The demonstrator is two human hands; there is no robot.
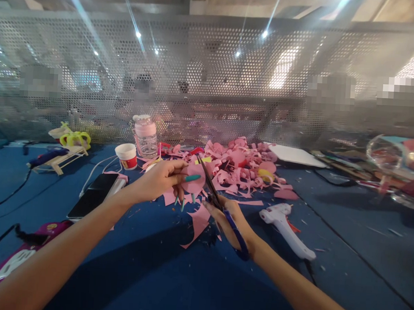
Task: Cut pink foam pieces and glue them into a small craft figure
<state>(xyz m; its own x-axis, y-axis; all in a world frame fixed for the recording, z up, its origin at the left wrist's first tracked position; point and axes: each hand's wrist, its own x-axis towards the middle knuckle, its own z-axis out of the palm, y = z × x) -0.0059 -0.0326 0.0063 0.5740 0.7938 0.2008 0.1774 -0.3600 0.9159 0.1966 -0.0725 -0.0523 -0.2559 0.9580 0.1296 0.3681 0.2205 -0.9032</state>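
Note:
Between thumb and fingers, my left hand (162, 178) pinches a round piece of pink paper (194, 175). My right hand (233, 219) is wrapped round the dark blue handles of a pair of scissors (210, 180), whose blades point up and left along the right edge of the paper. Below the hands, a pointed pink paper offcut (200, 221) hangs or lies over the blue table; I cannot tell which. Behind them spreads a heap of pink paper scraps and discs (243, 164), with a few yellow and red bits in it.
A white glue gun (288, 231) lies right of my right hand. To the left are a phone (96, 193), a paper cup (126, 157), a pink bottle (146, 135) and a purple power strip (24, 252). A perforated metal screen (211, 81) stands behind the blue table (158, 282).

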